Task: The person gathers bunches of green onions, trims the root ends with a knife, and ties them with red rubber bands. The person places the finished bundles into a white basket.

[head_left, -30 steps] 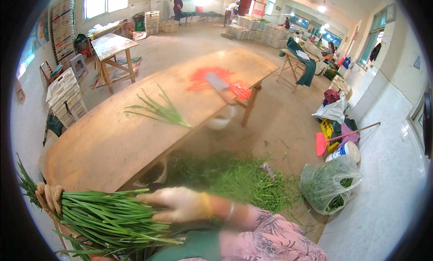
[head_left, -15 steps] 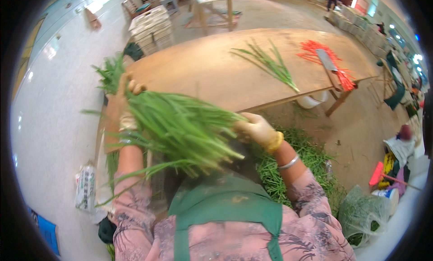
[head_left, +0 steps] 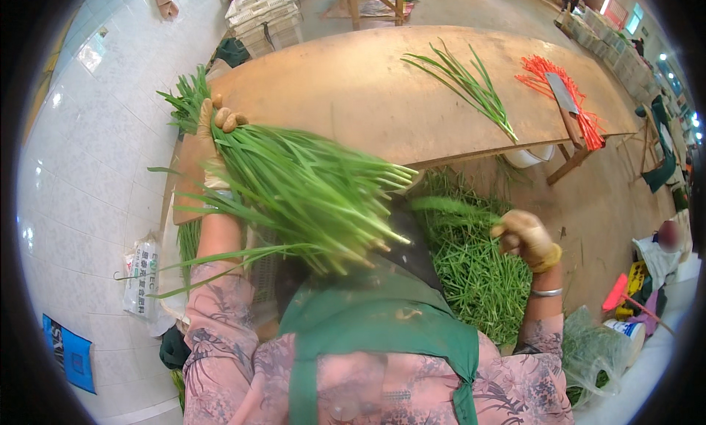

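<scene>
My left hand point(head_left: 219, 120), gloved, is closed round a large bunch of long green leafy stalks point(head_left: 294, 171) at the left end of the wooden table point(head_left: 331, 79); their pale ends fan out rightward beyond the near edge. My right hand point(head_left: 528, 237), gloved, is raised at the right, fingers curled on a few thin green leaves point(head_left: 452, 206) that trail leftward, blurred. A small group of similar stalks point(head_left: 467, 87) lies on the tabletop. Right of it a cleaver point(head_left: 562, 94) rests on red strips point(head_left: 592, 127). Below is a heap of cut green pieces point(head_left: 474, 293).
Stacked crates point(head_left: 261, 17) stand behind the table. A tiled wall point(head_left: 88, 175) runs along the left, with a printed sack point(head_left: 140, 278) against it. At the right are a pink broom point(head_left: 614, 289), a plastic bag of greens point(head_left: 599, 351) and bundled cloths. People point(head_left: 570, 0) work far back.
The view has swung right and downward. My right hand has left the big bunch and moved rightward, now with thin leaves in it. My left hand still grips the bunch.
</scene>
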The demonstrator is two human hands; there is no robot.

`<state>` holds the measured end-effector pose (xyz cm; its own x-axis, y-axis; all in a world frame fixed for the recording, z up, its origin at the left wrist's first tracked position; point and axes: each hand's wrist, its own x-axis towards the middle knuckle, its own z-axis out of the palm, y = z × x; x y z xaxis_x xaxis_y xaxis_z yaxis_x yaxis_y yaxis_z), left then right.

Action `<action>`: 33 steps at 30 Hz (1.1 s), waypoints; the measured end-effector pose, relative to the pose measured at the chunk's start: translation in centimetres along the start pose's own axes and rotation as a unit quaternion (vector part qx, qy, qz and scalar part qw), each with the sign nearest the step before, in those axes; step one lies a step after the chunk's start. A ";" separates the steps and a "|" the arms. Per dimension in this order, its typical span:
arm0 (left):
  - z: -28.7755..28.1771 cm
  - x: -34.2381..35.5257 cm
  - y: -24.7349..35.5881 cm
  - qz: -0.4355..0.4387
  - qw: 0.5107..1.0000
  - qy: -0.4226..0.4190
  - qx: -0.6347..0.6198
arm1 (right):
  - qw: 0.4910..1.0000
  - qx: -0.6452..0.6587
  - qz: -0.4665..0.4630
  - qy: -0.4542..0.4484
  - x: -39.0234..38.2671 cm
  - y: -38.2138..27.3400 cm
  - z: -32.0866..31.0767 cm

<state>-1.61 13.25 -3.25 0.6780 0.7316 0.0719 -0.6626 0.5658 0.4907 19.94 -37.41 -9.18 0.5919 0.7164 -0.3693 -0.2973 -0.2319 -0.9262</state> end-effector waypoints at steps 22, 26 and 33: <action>-1.0 0.1 -0.1 -0.046 0.979 -0.179 -0.091 | 0.931 -0.118 -0.344 -0.021 8.7 -0.2 20.2; -1.4 0.5 -0.1 -0.050 0.975 -0.199 -0.090 | 0.966 0.133 -0.182 -0.127 7.6 -0.5 19.3; 0.2 -1.8 0.0 -0.062 0.988 -0.070 -0.124 | 0.948 -0.238 -0.006 -0.210 4.0 3.2 7.5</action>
<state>-2.78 11.81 -3.20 0.7850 0.6004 0.1524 -0.6171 0.7364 0.2774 15.78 -30.35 -13.09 0.2125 0.8965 -0.3887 0.1392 -0.4215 -0.8961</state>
